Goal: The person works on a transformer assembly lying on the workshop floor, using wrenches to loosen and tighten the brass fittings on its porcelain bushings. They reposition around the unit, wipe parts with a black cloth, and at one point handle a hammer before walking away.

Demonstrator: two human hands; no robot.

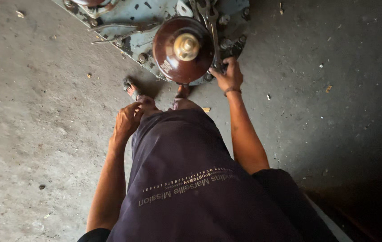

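Fingers [221, 67] of my right hand [229, 76] wrap the near end of a wrench [212, 33] lying on the far grey metal cover [130, 33], right of the brown ceramic insulator [183, 49]. Left hand [127, 121] rests curled on my knee [148, 105], holding nothing.

A rough grey concrete floor [43, 89] is filling the view, with daylight falling brightest on its left part. Small pale chips [206, 109] are lying scattered across the floor, and deep shadow [370, 192] is darkening the floor's lower right corner.
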